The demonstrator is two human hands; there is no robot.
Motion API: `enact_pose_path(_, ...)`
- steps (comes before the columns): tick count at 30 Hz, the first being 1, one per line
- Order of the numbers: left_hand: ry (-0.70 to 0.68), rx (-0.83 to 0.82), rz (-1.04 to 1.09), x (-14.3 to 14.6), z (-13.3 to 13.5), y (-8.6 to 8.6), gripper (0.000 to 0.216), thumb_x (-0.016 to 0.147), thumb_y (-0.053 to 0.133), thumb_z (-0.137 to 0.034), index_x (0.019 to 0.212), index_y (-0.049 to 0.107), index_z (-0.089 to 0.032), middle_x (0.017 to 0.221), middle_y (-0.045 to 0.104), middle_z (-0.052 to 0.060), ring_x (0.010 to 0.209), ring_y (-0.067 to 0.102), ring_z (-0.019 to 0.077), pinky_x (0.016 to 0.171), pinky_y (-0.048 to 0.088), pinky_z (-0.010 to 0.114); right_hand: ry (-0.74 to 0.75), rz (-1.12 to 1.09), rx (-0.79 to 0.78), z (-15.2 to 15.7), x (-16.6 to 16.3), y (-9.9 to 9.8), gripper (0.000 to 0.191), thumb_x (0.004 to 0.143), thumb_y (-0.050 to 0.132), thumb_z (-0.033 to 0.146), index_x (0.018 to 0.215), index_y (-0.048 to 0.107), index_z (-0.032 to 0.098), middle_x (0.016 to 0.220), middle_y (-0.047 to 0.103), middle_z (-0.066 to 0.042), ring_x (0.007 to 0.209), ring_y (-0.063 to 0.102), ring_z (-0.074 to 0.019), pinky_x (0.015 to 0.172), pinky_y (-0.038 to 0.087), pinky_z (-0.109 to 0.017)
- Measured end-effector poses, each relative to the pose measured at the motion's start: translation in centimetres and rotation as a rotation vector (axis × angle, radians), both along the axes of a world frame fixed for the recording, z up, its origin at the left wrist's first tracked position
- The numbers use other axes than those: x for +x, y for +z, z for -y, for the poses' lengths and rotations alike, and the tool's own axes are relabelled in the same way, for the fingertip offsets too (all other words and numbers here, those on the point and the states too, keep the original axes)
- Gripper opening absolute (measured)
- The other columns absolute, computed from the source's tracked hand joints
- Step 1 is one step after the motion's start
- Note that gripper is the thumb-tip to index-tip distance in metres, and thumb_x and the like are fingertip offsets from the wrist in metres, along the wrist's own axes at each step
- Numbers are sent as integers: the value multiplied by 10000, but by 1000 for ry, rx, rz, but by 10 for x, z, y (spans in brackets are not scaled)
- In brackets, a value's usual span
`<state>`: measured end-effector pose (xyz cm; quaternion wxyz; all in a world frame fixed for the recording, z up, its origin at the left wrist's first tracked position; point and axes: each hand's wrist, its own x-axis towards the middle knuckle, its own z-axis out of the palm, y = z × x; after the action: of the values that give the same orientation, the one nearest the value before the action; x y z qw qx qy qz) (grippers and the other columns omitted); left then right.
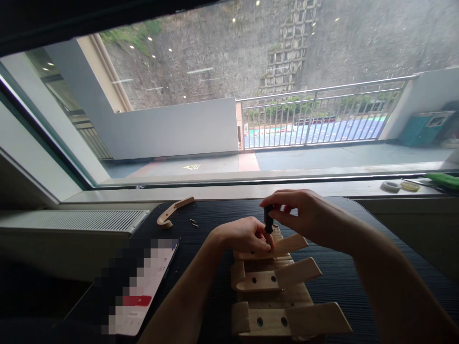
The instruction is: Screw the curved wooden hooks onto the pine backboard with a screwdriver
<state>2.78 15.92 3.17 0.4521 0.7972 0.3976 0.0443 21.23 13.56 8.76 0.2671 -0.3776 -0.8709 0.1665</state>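
My right hand grips the black handle of a screwdriver, which stands upright over the farthest wooden hook. Close beneath it, the fingers of my left hand are pinched together around the screwdriver's lower end; whether they also hold a screw is hidden. Two more wooden hooks, a middle one and a near one, lie across the same wooden board. Each of these two shows a pair of dark screw holes.
A loose wooden hook and a few small screws lie at the back left of the black table. A partly blurred phone or tablet lies at left. Tape rolls sit on the windowsill; a radiator stands left.
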Motion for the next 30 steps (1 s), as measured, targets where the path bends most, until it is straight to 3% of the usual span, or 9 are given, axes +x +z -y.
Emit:
enact_pose_path(9, -18, 18, 9, -1, -1, -1, 239, 718, 582, -227, 923, 684, -157, 714, 584, -21, 624, 502, 86, 547, 373, 171, -30, 1, 0, -2, -1, 0, 166, 811, 557, 300, 931, 662, 254, 782, 653, 35, 686, 575, -108, 608, 409, -214)
enact_pose_path(15, -27, 41, -6, -1, -2, -3, 247, 726, 571, -234, 931, 691, -167, 701, 572, -22, 616, 493, 84, 542, 370, 173, 2, -9, -9, 1, -4, 1, 229, 851, 492, 266, 1019, 647, 253, 862, 661, 19, 719, 579, -110, 633, 410, -213)
enact_pose_path(30, -14, 3, 3, -1, 0, 2, 253, 705, 602, -233, 934, 686, -164, 716, 582, -19, 629, 499, 86, 547, 369, 168, -47, 21, 7, -4, 0, -2, 156, 798, 555, 278, 913, 642, 219, 766, 644, 8, 667, 569, -119, 584, 406, -226)
